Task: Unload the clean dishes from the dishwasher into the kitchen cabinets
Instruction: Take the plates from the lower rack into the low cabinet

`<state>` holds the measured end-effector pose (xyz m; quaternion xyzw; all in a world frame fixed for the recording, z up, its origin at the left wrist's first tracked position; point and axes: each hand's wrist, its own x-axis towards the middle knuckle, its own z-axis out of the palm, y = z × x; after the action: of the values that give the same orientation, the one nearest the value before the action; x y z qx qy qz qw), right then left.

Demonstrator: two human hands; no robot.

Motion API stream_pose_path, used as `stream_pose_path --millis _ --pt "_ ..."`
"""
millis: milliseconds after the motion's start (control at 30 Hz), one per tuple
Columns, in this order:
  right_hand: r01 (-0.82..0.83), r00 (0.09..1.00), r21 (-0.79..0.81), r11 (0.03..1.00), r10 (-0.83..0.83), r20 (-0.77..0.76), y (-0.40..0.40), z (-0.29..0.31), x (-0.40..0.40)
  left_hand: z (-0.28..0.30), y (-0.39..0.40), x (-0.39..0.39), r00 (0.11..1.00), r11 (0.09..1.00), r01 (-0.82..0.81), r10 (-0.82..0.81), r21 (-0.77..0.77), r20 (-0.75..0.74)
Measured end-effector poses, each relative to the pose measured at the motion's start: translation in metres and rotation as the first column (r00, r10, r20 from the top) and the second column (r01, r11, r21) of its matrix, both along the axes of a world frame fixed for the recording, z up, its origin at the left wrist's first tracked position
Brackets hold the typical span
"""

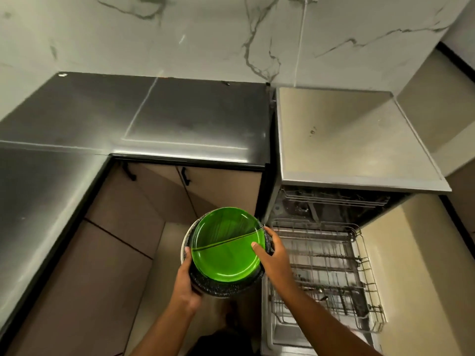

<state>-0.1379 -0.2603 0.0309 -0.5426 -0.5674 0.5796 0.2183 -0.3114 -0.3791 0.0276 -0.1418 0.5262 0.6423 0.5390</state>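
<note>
I hold a stack of plates in front of me, above the floor, just left of the open dishwasher. A bright green divided plate [226, 247] lies on top. Under it is a black speckled plate [226, 289], and a white rim [184, 249] shows at the left. My left hand [185, 283] grips the stack's left edge from below. My right hand [272, 255] holds the right edge with the thumb on the green plate. The dishwasher's lower rack [331, 268] is pulled out at the right and looks bare of dishes.
A dark steel L-shaped counter [164, 119] runs along the left and back. Beige cabinet doors with black handles [185, 176] sit below it. The dishwasher's grey top [341, 140] is at the right, with its upper rack [334, 201] inside. A beige wall panel [421, 253] borders the rack.
</note>
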Motion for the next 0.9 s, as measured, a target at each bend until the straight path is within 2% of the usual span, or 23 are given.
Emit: stream_pose_path --millis 133,367,633,900 --pt "-0.072 0.997 0.020 0.997 0.073 -0.027 -0.026 0.008 -0.041 0.008 -0.034 -0.032 0.994 0.995 -0.101 0.101 0.011 -0.032" --pt "-0.186 0.983 0.036 0.982 0.185 0.006 -0.043 0.018 -0.105 0.008 -0.059 -0.103 0.997 0.997 -0.070 0.070 -0.012 -0.020" --pt "-0.048 0.998 -0.013 0.999 0.047 -0.050 -0.062 -0.005 -0.218 -0.017 -0.060 -0.245 0.994 0.994 0.101 -0.103 -0.034 -0.037" --pt "-0.033 0.999 -0.079 0.996 0.029 -0.044 -0.053 -0.024 -0.279 -0.039 -0.046 -0.310 0.992 0.991 0.126 -0.126 -0.035 0.000"
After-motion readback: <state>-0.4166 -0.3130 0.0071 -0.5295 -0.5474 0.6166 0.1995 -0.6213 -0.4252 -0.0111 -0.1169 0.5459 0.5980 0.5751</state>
